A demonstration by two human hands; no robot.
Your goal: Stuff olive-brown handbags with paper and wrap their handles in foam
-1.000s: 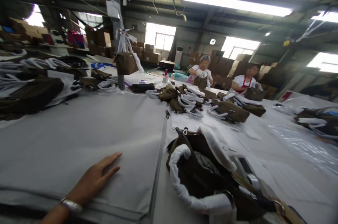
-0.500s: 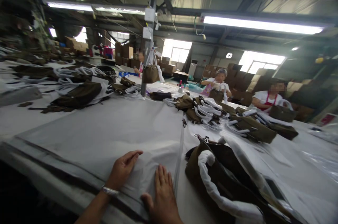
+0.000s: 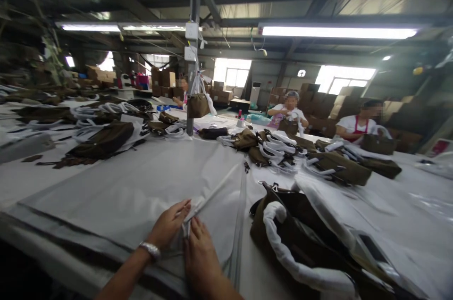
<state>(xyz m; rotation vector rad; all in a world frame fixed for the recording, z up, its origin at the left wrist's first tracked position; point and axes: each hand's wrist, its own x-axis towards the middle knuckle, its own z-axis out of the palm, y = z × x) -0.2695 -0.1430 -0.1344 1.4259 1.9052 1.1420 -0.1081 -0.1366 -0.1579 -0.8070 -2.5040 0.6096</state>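
Two hands now meet, gathering the grey plastic sheet (image 3: 130,187): left hand (image 3: 170,225) pinches a new fold (image 3: 214,189), right hand (image 3: 201,250) alongside, grip unclear.

Both forearms (image 3: 123,274) were cut off by the near edge of the view. Some fingers of the left hand (image 3: 169,225) were hidden, and how firmly it or the right hand (image 3: 202,254) gripped the grey sheet (image 3: 134,187) could not be told. The near edge also cut off the large bag (image 3: 260,224). The far clock (image 3: 301,73) was too small to read.
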